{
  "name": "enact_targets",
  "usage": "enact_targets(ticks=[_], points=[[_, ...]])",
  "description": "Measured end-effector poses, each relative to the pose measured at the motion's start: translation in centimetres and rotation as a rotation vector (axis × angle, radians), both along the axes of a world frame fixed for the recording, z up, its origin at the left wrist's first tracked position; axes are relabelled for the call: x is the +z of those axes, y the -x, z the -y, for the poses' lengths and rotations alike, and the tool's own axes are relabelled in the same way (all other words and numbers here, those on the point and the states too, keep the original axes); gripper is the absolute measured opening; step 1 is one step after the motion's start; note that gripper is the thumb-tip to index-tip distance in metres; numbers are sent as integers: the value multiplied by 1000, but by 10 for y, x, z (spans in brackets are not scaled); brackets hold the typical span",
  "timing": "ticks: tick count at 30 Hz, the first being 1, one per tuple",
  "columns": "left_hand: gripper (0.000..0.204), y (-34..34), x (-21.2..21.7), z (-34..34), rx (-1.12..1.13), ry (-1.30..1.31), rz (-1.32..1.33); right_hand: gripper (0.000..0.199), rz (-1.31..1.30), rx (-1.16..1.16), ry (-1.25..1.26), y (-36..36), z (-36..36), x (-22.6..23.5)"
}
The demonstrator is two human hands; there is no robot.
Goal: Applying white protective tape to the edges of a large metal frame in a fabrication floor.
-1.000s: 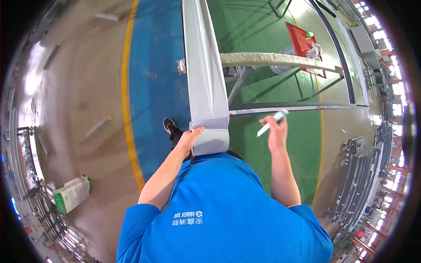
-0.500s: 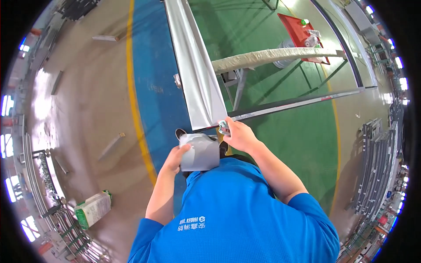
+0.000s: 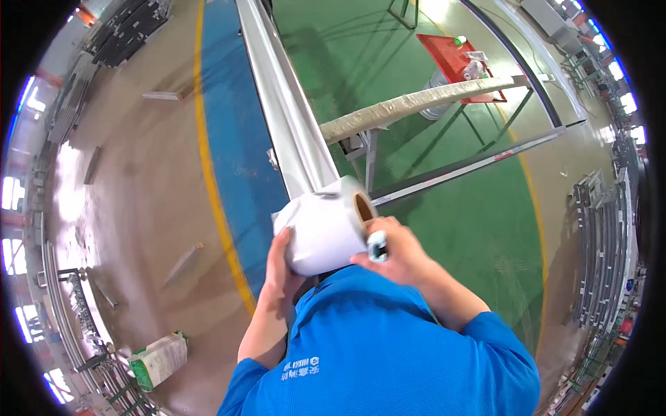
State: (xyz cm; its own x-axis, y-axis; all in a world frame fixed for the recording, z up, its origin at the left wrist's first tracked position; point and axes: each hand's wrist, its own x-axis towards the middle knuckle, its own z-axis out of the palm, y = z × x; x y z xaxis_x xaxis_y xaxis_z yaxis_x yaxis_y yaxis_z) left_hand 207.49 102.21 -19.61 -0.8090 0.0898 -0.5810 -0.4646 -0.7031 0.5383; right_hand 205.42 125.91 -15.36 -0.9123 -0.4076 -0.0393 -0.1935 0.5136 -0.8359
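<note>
1. a worker in a blue shirt [image 3: 395, 347] handles a thick white roll [image 3: 322, 236] at the near end of a long film-covered bar [image 3: 288, 118]; steadying that roll between both hands appears to be the step in hand.
2. the left hand [image 3: 279, 267] has its grip clamped on the roll's left side; the right hand [image 3: 401, 253] has its grip closed around a small pale tool [image 3: 377, 247], close by the roll's brown core [image 3: 361, 206].
3. from where i stand, the next move looks to call for even support from both sides, with the tool, its tip blurred or hidden, kept off the film.
4. a wrapped crossbeam [image 3: 416, 104] passes beneath the bar, a metal trestle [image 3: 371, 159] near it, over green floor [image 3: 479, 243]; a blue lane [image 3: 229, 125] and yellow line [image 3: 209, 173] run left.
5. around the hall: a red tray [image 3: 440, 55] beyond the crossbeam, stacked metal profiles [image 3: 600, 256] at right, a green-and-white package [image 3: 159, 360] at left.
</note>
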Motion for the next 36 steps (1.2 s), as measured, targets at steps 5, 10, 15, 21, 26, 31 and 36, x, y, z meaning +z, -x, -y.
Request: enact_targets(ticks=[5,10,15,21,26,31,36], points=[[63,44,-8,-33,-724,952,-339,37,-120,-253,-55,11,-66,29],[80,35,-69,-21,-887,1870,-635,29,-436,-258,-591,36,-96,28],[90,7,-92,18,-1178,1883,-691,33,-387,-350,-777,52,-104,-13],[87,22,-97,67,-1284,1838,-883,35,-304,-533,-892,79,-63,-22],[68,62,-96,108,-1064,1739,-1342,36,-238,-669,-951,90,-44,-12],[68,81,-104,111,-1172,1609,-1368,48,-263,-817,-970,69,-35,-40],[75,114,-105,114,-1309,1678,-1306,62,-248,-974,-984,52,-14,-27]])
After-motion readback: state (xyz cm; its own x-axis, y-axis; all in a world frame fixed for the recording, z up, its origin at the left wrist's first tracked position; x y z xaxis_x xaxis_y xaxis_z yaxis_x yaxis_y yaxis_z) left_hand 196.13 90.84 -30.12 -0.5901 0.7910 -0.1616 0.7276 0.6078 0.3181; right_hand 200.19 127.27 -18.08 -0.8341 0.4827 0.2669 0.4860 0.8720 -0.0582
